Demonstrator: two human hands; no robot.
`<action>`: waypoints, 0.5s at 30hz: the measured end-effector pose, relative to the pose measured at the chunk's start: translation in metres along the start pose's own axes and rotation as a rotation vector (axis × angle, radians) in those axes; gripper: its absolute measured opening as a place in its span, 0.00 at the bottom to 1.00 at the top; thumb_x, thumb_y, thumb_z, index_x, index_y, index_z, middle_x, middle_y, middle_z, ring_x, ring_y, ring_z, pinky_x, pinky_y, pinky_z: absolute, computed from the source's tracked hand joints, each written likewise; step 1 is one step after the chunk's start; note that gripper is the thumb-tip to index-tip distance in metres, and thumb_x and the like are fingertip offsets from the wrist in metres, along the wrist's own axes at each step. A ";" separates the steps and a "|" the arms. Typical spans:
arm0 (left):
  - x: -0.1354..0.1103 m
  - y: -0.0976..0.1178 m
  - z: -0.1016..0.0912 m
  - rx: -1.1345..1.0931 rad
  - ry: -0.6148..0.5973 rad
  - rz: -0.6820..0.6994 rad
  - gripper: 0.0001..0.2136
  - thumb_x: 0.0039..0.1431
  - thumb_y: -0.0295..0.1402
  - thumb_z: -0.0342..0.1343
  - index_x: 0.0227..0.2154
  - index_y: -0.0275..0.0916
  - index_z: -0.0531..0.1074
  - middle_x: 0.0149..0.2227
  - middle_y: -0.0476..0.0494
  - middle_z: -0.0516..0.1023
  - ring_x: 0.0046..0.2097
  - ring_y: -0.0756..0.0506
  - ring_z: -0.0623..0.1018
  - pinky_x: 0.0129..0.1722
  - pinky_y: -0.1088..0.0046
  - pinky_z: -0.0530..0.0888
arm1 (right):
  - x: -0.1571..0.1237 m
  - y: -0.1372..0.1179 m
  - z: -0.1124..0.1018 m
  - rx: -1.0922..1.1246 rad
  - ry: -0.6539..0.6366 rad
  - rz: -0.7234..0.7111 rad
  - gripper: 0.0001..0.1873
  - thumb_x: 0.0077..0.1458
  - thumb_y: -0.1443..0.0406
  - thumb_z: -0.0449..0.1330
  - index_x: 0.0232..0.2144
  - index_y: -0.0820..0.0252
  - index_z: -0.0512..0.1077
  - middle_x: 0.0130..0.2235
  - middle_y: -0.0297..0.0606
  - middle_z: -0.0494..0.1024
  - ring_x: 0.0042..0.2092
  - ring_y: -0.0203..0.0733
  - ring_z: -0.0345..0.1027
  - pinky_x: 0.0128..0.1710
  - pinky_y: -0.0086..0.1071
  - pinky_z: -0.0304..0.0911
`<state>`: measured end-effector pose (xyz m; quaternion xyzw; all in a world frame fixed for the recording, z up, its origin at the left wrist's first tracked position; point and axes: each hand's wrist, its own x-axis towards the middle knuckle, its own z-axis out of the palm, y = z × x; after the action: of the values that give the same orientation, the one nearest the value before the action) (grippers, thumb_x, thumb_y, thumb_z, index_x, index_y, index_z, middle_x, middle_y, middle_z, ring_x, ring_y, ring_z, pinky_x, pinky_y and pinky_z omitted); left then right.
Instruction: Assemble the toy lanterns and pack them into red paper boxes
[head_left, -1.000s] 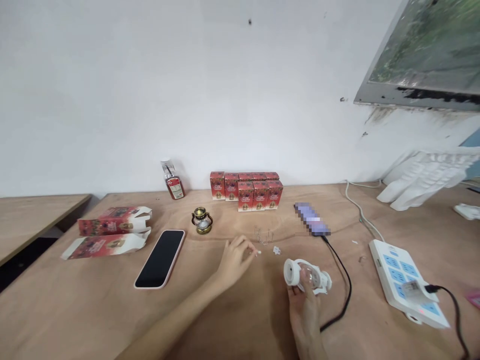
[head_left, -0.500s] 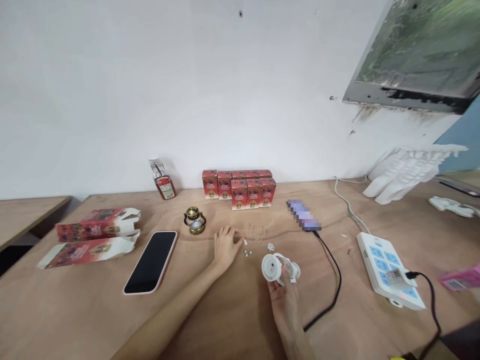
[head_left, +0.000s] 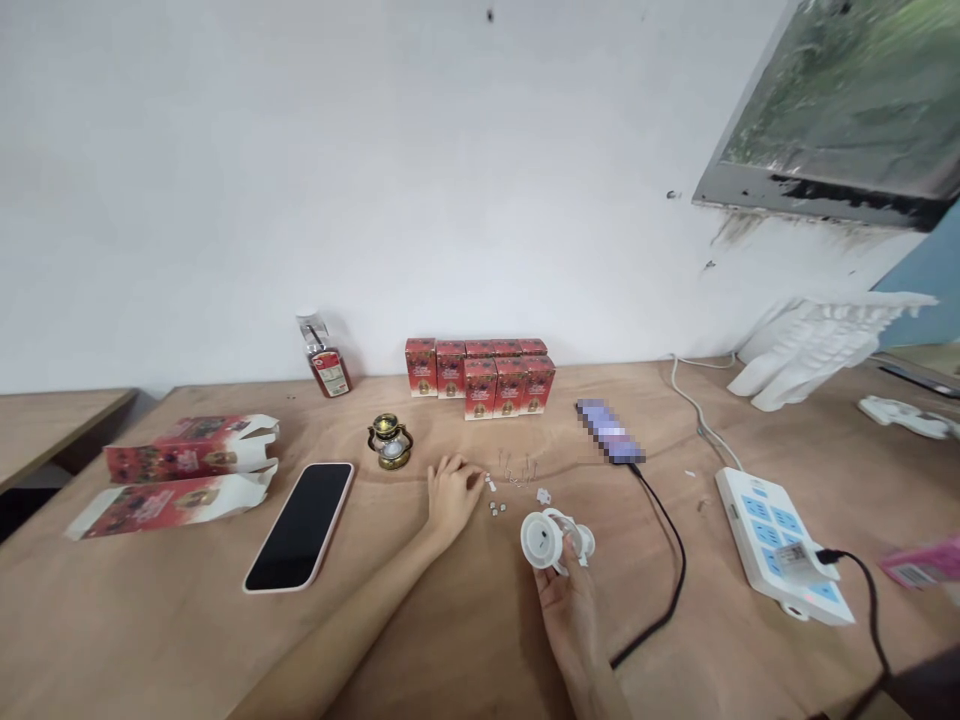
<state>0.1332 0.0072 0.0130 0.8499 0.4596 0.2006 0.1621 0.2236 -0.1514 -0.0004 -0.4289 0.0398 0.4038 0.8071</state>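
Observation:
My right hand point(head_left: 571, 610) grips a white miniature lantern point(head_left: 541, 540), tilted on its side with its round base facing left and a small dark spot inside it. My left hand point(head_left: 452, 497) rests low over the wood, thumb and forefinger pinched together with a tiny white piece point(head_left: 487, 476) at their tips. Close by lie another small white part point(head_left: 492, 487), a few button-like cells point(head_left: 498, 509), thin metal wires point(head_left: 517, 470) and a white plastic bit point(head_left: 544, 496). A finished bronze-coloured lantern point(head_left: 390, 442) stands left of that hand.
Several red printed boxes point(head_left: 480, 388) stand along the wall. Flattened cartons point(head_left: 180, 500) and a black-screened phone point(head_left: 301, 527) lie left. Rightward are a blurred phone point(head_left: 609, 430) with a black cable point(head_left: 679, 570), a power strip point(head_left: 780, 540) and a white wing-shaped piece point(head_left: 799, 350). A bottle point(head_left: 328, 370) leans at the back.
My left thumb and forefinger have come together, and a tiny white piece now shows at their tips. The lantern in my right hand has shifted slightly left.

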 end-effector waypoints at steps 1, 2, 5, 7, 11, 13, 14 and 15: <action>0.000 0.000 0.000 0.004 -0.001 0.006 0.08 0.60 0.35 0.53 0.33 0.43 0.77 0.37 0.46 0.75 0.45 0.43 0.69 0.42 0.65 0.60 | 0.000 0.000 0.000 -0.001 0.004 -0.002 0.22 0.40 0.56 0.68 0.39 0.54 0.73 0.45 0.32 0.76 0.47 0.40 0.70 0.41 0.29 0.70; 0.000 0.001 0.000 0.007 -0.001 0.009 0.08 0.60 0.35 0.53 0.33 0.43 0.77 0.37 0.46 0.75 0.45 0.43 0.69 0.42 0.65 0.60 | 0.000 0.001 0.000 0.000 0.006 -0.004 0.22 0.40 0.56 0.69 0.39 0.54 0.73 0.45 0.32 0.76 0.47 0.40 0.70 0.41 0.29 0.70; 0.000 0.001 0.000 0.014 0.007 -0.011 0.07 0.59 0.36 0.54 0.30 0.41 0.77 0.37 0.46 0.76 0.45 0.42 0.70 0.42 0.64 0.60 | 0.001 0.001 0.000 -0.004 0.009 -0.013 0.22 0.39 0.57 0.69 0.39 0.54 0.73 0.45 0.33 0.77 0.46 0.40 0.71 0.40 0.30 0.70; 0.000 0.001 0.000 0.011 0.014 -0.021 0.07 0.59 0.35 0.54 0.30 0.41 0.76 0.36 0.46 0.76 0.44 0.42 0.70 0.42 0.64 0.60 | 0.001 0.001 0.000 -0.018 -0.005 -0.028 0.22 0.40 0.57 0.69 0.40 0.53 0.73 0.44 0.33 0.77 0.46 0.40 0.71 0.41 0.30 0.70; 0.001 0.000 0.002 0.013 0.027 0.012 0.09 0.60 0.34 0.52 0.31 0.41 0.77 0.36 0.45 0.76 0.44 0.41 0.70 0.41 0.64 0.59 | 0.000 0.002 0.000 -0.026 -0.033 -0.049 0.20 0.42 0.56 0.68 0.40 0.53 0.73 0.42 0.33 0.77 0.46 0.39 0.71 0.41 0.29 0.70; 0.000 -0.002 0.003 0.014 0.054 0.036 0.10 0.60 0.33 0.51 0.30 0.40 0.76 0.35 0.44 0.76 0.43 0.41 0.70 0.40 0.64 0.60 | 0.000 0.002 0.000 -0.008 -0.028 -0.041 0.20 0.42 0.57 0.68 0.39 0.54 0.73 0.42 0.32 0.77 0.45 0.38 0.71 0.40 0.28 0.70; -0.002 -0.002 0.004 0.003 0.080 0.060 0.10 0.61 0.33 0.50 0.30 0.39 0.76 0.35 0.44 0.75 0.43 0.41 0.70 0.40 0.64 0.60 | 0.001 0.002 -0.001 0.002 -0.024 -0.038 0.20 0.41 0.57 0.68 0.39 0.53 0.73 0.41 0.32 0.77 0.45 0.37 0.71 0.40 0.28 0.70; -0.004 -0.003 0.005 -0.025 0.115 0.101 0.11 0.61 0.32 0.49 0.29 0.39 0.75 0.34 0.43 0.75 0.42 0.42 0.70 0.40 0.64 0.60 | 0.001 0.003 -0.001 0.010 -0.020 -0.035 0.20 0.42 0.58 0.68 0.39 0.54 0.73 0.41 0.32 0.78 0.45 0.37 0.71 0.40 0.28 0.70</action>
<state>0.1319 0.0049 0.0069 0.8568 0.4223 0.2629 0.1356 0.2227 -0.1507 -0.0030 -0.4213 0.0265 0.3936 0.8166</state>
